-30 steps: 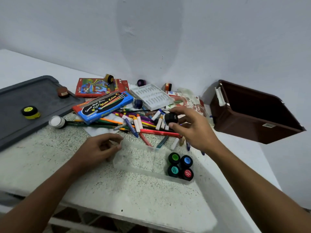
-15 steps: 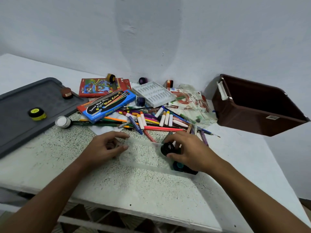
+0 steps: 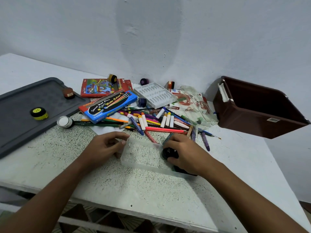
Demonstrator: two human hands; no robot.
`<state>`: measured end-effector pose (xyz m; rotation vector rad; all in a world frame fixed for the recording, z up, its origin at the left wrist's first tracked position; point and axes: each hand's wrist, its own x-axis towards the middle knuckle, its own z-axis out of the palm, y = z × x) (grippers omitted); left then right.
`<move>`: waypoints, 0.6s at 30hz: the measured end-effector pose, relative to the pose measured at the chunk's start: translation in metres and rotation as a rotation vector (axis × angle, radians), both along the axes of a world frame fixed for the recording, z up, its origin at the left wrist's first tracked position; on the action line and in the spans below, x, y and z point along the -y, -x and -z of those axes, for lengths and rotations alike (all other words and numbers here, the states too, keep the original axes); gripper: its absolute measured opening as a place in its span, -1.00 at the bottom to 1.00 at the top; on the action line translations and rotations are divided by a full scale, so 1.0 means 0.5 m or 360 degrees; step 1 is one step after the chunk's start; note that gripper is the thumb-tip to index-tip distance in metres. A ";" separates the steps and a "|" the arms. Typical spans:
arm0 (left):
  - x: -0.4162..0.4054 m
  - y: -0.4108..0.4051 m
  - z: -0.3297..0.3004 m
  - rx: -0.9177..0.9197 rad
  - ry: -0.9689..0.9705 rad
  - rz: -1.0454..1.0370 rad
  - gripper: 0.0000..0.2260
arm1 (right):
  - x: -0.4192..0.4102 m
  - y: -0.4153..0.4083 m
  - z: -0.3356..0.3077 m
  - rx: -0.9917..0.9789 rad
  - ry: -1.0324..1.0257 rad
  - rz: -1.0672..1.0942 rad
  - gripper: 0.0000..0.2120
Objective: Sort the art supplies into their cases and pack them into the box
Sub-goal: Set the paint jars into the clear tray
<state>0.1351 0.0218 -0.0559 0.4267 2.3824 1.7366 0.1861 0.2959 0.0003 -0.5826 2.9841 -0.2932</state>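
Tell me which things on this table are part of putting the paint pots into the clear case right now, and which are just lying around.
In use:
- clear case, steadied by left hand
- black paint pot, gripped by right hand

Lying about:
- yellow pot on grey tray
- white pot
- blue watercolour box
- loose pencils and crayons
- brown box

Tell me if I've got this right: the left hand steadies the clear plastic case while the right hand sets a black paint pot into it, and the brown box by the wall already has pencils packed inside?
Not quite. In the head view the brown box shows no pencils inside; the pencils lie loose on the table. The rest holds: left hand steadies the clear case, right hand sets in the black paint pot.
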 end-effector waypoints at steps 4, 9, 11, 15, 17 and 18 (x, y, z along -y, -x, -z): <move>0.001 0.002 0.003 0.0029 -0.0025 -0.0015 -0.81 | 0.003 0.003 -0.004 0.0024 -0.0093 -0.0033 -0.67; -0.005 0.000 -0.007 0.0044 -0.0031 -0.0061 -0.83 | 0.003 0.011 -0.005 0.0052 -0.0086 -0.0027 -0.66; -0.007 0.002 -0.010 0.0075 -0.0061 -0.0087 -0.83 | 0.000 0.018 -0.005 0.0083 -0.0072 -0.0019 -0.65; -0.001 0.009 -0.016 0.0151 -0.0164 -0.0159 -0.79 | -0.001 0.043 -0.024 0.0244 -0.0091 -0.0039 -0.65; 0.002 0.010 -0.016 0.0205 -0.0220 -0.0185 -0.78 | 0.002 0.064 -0.050 0.0344 -0.0107 -0.0094 -0.69; 0.002 0.011 -0.015 0.0234 -0.0248 -0.0192 -0.78 | 0.001 0.078 -0.065 0.0382 -0.0084 -0.0093 -0.70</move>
